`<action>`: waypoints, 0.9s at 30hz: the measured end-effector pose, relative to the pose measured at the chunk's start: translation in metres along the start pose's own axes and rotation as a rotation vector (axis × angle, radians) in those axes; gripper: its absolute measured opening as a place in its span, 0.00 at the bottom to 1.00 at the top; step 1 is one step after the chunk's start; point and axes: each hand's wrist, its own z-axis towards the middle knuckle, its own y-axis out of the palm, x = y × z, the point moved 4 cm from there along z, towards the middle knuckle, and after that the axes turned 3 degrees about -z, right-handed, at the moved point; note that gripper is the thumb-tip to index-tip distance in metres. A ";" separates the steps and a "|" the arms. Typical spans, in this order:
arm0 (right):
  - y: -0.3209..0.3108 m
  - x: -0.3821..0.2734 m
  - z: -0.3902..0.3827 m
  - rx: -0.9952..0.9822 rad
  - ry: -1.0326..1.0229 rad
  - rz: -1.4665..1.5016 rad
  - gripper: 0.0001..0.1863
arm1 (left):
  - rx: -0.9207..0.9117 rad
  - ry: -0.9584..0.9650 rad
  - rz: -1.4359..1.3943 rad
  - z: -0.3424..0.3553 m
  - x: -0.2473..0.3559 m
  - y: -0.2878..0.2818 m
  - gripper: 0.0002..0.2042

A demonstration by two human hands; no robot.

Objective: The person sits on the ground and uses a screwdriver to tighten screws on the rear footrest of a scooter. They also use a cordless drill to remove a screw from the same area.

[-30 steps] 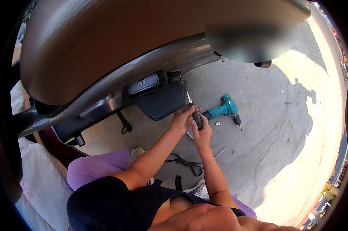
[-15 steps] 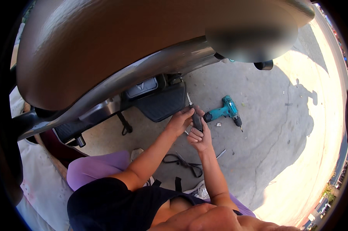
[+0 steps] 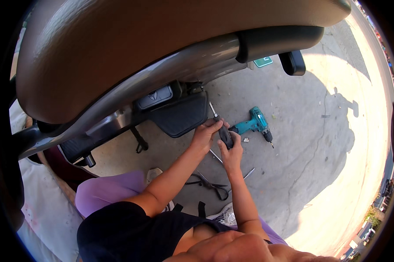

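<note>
A screwdriver [image 3: 224, 136] with a dark handle is held between both my hands, its metal shaft slanting up and left beside the vehicle's black footboard [image 3: 179, 118]. My left hand [image 3: 205, 134] pinches the handle near the shaft with thumb and fingers. At the lower end of the handle, my right hand [image 3: 232, 155] grips it, thumb raised along its near side; some of the fingers are hidden. A thin metal rod [image 3: 215, 156] shows just left of my right hand. Right beyond my hands lies a teal cordless drill [image 3: 257, 123] with a bit in its chuck.
A scooter-like vehicle with a brown seat [image 3: 131, 48] and grey side panel [image 3: 179, 70] fills the upper left. Black-handled scissors [image 3: 214, 186] and a slim metal tool [image 3: 249, 173] lie on the concrete near my feet. A small white piece [image 3: 246, 139] rests below the drill.
My right hand has loosened its wrap of fingers and now holds the handle's end with the thumb up. The screwdriver has tilted a little. The view has shifted slightly.
</note>
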 end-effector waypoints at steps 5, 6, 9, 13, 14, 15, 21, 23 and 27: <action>0.002 0.021 0.004 -0.326 0.162 0.536 0.22 | -0.047 -0.035 -0.056 -0.006 0.005 0.019 0.08; 0.006 0.018 0.004 -0.525 0.343 0.897 0.22 | -0.030 -0.030 -0.041 -0.006 0.005 0.016 0.08; -0.002 -0.007 0.017 -0.046 -0.478 0.026 0.25 | 0.012 0.007 0.033 -0.001 0.005 0.006 0.08; 0.005 -0.008 0.001 -0.256 0.046 0.731 0.22 | 0.047 0.093 0.142 0.001 0.002 0.002 0.09; 0.014 -0.005 -0.006 -0.440 0.405 1.151 0.22 | 0.018 0.047 0.090 0.000 0.002 0.006 0.09; 0.008 -0.004 -0.005 -0.353 0.286 0.935 0.22 | -0.010 -0.007 0.041 -0.003 0.002 0.010 0.08; 0.006 0.001 -0.004 0.017 -0.166 0.004 0.19 | 0.026 0.023 0.076 -0.001 0.001 0.007 0.08; 0.013 0.005 -0.009 -0.102 0.052 0.308 0.19 | 0.063 0.082 0.211 -0.001 0.000 0.000 0.08; 0.025 0.031 -0.007 -0.414 0.728 1.363 0.20 | 0.212 0.160 0.710 -0.015 0.013 0.016 0.19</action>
